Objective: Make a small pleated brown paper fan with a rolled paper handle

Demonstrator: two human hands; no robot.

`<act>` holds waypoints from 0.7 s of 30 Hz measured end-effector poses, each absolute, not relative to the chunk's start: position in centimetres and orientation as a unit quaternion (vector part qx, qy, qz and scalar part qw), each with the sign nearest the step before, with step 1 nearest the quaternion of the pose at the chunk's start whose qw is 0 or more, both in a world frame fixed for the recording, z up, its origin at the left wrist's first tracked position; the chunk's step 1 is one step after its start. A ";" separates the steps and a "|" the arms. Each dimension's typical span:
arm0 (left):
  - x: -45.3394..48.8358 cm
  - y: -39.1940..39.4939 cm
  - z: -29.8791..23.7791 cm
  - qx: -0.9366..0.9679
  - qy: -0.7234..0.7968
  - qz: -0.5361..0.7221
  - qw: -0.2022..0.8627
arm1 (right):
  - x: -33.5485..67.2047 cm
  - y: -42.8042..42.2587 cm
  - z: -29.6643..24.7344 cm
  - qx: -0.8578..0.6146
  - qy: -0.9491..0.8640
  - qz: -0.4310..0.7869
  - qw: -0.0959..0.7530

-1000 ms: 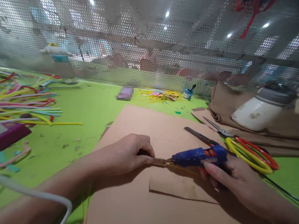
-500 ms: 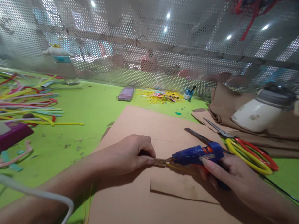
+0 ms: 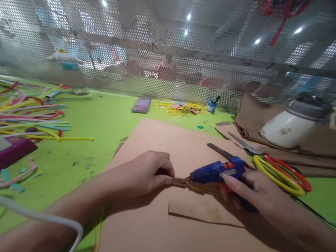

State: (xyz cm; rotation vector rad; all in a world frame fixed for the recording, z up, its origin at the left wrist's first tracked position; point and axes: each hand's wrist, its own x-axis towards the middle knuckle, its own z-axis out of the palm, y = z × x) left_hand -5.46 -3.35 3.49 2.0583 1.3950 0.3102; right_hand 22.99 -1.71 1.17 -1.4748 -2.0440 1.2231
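While the left hand (image 3: 142, 174) pinched a small brown piece (image 3: 177, 181), the right hand (image 3: 255, 191) gripped a blue glue gun (image 3: 216, 172) against it; hot glue might burn the nearby fingertips (image 3: 167, 180).

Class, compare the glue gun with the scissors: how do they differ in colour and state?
The glue gun is blue and orange; the scissors have yellow and red handles. The right hand grips the glue gun, nozzle at a brown piece pinched by the left hand; the scissors lie unheld. Both are at the person's right.
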 end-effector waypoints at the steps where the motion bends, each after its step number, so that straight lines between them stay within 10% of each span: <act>1: -5.5 -3.3 3.5 0.782 0.527 0.115 0.313 | 23.0 -1.7 1.2 -0.517 -0.714 0.439 0.171; 21: -5.6 -3.3 3.1 0.785 0.516 0.127 0.317 | 23.0 -1.9 1.0 -0.494 -0.709 0.471 0.175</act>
